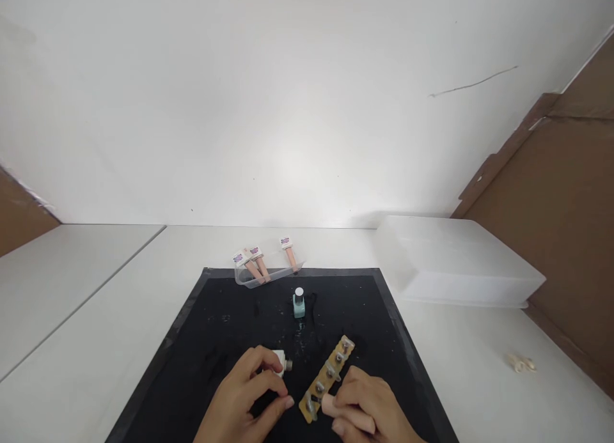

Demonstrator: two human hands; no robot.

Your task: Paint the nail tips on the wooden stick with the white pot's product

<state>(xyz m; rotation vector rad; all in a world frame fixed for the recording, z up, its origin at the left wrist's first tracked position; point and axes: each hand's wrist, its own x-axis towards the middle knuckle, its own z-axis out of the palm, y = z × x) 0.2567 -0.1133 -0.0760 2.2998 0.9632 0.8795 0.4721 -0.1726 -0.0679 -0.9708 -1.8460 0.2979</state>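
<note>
From the head camera, both hands sit at the bottom centre of the frame over a black mat (pixel 230 328) on the white bench (pixel 96 315). The left hand (pixel 244 398) curls knuckles-up, its grip closed around a small white bottle (pixel 281 361). The right hand (pixel 369 408), fingers bent, pinches a pale practice finger (pixel 330 404) against a wooden holder strip (pixel 329 376). A mint polish bottle (pixel 299 304) stands upright mid-frame.

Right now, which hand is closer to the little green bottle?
Left. The left hand sits below the green bottle, slightly to its left, holding a white cap; the right hand is farther, lower right.
</note>
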